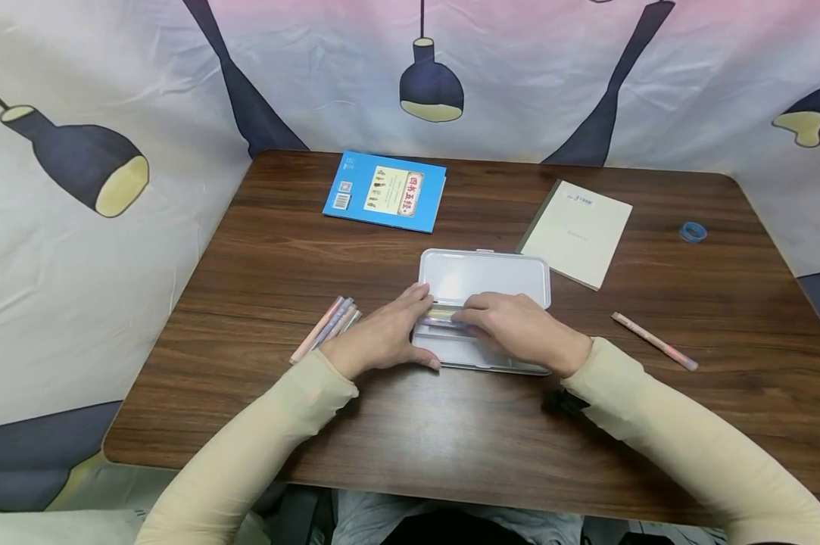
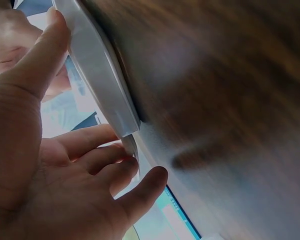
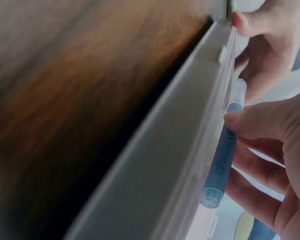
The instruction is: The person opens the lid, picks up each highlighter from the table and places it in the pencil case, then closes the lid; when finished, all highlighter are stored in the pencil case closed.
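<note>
A white pencil case (image 1: 487,274) lies open on the table, its lid tipped back away from the person. My left hand (image 1: 382,337) holds the case's left end, thumb at the front corner and fingers toward the hinge side; in the left wrist view its thumb rests on the wall of the case (image 2: 102,75). Over the tray, my right hand (image 1: 519,325) pinches a blue marker pen (image 3: 222,155) between thumb and fingers. The pen lies lengthwise along the case. Pens (image 1: 440,314) show near the hinge, partly covered by the right fingers.
Several pens (image 1: 326,327) lie bunched beside the left forearm. A pink pen (image 1: 655,341) lies alone at the right. Farther back are a blue book (image 1: 351,170), a cream notebook (image 1: 576,235) close behind the case, and a blue tape roll (image 1: 692,240).
</note>
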Available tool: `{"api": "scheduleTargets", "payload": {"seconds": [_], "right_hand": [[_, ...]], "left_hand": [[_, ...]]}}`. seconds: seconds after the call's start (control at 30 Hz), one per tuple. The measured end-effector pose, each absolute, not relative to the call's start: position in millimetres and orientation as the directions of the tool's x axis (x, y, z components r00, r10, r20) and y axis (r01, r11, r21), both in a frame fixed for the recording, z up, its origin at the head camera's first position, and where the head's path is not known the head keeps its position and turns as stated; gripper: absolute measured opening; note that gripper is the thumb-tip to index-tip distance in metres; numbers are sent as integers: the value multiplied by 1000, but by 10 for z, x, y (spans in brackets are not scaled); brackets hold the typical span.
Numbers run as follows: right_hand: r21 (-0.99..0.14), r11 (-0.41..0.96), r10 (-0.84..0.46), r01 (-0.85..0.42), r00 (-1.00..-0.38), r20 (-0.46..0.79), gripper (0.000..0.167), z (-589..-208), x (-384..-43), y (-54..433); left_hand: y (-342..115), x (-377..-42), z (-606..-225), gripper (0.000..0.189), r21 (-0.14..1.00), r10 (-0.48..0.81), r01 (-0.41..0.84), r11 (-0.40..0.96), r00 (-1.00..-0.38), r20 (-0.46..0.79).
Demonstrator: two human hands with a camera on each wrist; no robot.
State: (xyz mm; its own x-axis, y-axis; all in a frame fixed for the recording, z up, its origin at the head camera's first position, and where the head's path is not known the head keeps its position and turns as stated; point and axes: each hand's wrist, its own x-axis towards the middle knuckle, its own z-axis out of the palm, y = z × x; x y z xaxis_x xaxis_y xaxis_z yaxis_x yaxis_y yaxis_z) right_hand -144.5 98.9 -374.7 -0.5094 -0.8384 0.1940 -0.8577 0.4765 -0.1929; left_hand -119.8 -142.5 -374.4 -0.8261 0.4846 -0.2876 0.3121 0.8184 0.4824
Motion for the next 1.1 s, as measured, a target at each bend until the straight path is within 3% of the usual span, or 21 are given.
{"api": "scheduleTargets", "payload": {"seconds": [0.37, 1.1], "right_hand": [[-211, 480, -856, -852, -507, 103, 29, -3769, -1459, 861], [-216, 476, -860, -853, -503, 92, 26, -3755, -1498, 781]], "left_hand": [[-1417, -1200, -3729, 107, 478, 486, 311, 821, -820, -302], [-1419, -1204, -3724, 107, 479, 488, 316, 819, -823, -292]]}}
